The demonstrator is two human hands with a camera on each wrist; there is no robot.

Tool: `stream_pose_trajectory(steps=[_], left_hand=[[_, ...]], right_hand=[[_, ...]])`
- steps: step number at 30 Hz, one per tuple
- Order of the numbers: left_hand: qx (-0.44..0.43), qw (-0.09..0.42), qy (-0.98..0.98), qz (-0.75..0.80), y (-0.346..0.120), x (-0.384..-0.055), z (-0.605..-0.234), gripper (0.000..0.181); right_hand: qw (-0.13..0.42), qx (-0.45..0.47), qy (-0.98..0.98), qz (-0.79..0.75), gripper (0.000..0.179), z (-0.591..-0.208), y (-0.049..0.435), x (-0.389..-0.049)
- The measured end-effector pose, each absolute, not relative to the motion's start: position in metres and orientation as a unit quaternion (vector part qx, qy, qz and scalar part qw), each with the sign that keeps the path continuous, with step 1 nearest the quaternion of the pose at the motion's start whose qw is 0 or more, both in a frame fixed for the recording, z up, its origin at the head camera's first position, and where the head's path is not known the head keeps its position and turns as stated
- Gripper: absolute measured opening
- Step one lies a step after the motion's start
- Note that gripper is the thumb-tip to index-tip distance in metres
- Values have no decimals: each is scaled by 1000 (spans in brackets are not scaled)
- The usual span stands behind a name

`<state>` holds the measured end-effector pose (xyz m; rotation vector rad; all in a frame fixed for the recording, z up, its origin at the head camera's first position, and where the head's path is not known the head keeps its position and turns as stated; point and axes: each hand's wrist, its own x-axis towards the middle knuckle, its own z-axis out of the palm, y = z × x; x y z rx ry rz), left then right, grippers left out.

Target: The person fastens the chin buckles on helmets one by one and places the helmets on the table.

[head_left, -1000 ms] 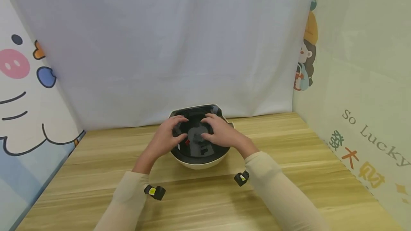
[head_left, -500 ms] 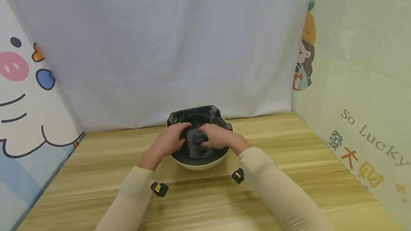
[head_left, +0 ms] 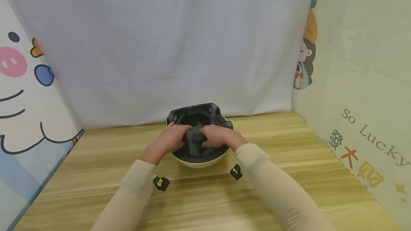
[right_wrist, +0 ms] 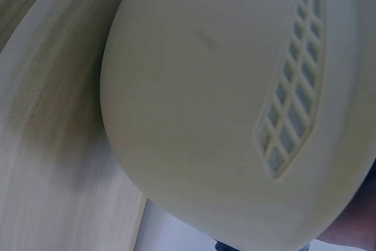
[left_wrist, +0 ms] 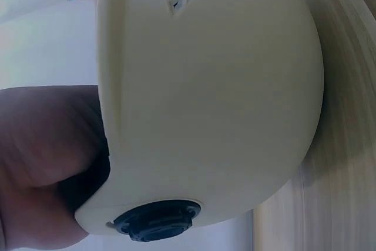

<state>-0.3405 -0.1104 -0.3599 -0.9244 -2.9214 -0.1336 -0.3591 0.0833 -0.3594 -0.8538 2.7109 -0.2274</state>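
A cream safety helmet (head_left: 199, 164) lies upside down on the table, its black inside facing up. My left hand (head_left: 168, 138) reaches over the helmet's left side, with fingers bent down into it. From the other side my right hand (head_left: 218, 136) reaches in, thumb and index finger apart. Both sets of fingertips are partly lost against the dark lining, so any hold is unclear. The left wrist view shows the helmet shell (left_wrist: 217, 104), a black adjuster knob (left_wrist: 157, 220) and part of my left hand (left_wrist: 41, 163). In the right wrist view, my right hand (right_wrist: 355, 221) shows only at the edge.
The wood-grain table (head_left: 96, 167) extends around the helmet. Behind it hangs a pale grey curtain (head_left: 179, 45), close to the helmet's far rim. Printed panels stand at the left (head_left: 29, 117) and right (head_left: 359, 81). A small black camera hangs at each wrist.
Both hands have lowered deeper into the helmet, the left also shifting rightward and the right slightly leftward. The helmet has stayed in nearly the same place.
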Motion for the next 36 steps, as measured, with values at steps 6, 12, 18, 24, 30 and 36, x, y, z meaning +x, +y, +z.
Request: stream_pose_trajectory(steps=[6,12,18,24,30,36], left_hand=[[-294,21,-956,-13,-109,-338,-355,52],[-303,53,-951,-5,-108,-338,-357,46],[-304,74,-950,4,-107,-340,-361,39],[-299,98,-949,26,-106,-341,-362,21],[-293,103,-950,30,-105,-340,-361,15],[-278,117,-954,-2,-104,-340,-362,23]], right_hand=[[139,-282,948,-44,46,-361,81,-357],[123,-274,953,-28,37,-364,80,-354],[109,-264,958,-37,31,-367,81,-353],[66,-275,955,-89,21,-367,85,-356],[61,-294,943,-144,8,-364,87,-357],[85,-287,937,-181,29,-364,88,-357]])
